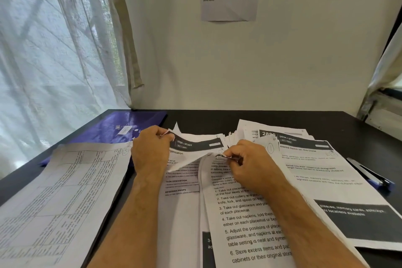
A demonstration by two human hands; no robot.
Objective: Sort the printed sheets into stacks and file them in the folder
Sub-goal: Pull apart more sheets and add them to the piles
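Printed sheets (256,220) fan across desk centre, long axis near-to-far. Your left hand (150,150) pinches top sheet's far-left corner; right hand (245,165) pinches its far-right corner. Folder (121,126) lies far left, nearer left hand.

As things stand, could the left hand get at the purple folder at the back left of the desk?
Probably yes. The purple folder lies just beyond the left hand with nothing between them. But that hand now pinches a sheet's corner, so it would have to let go first.
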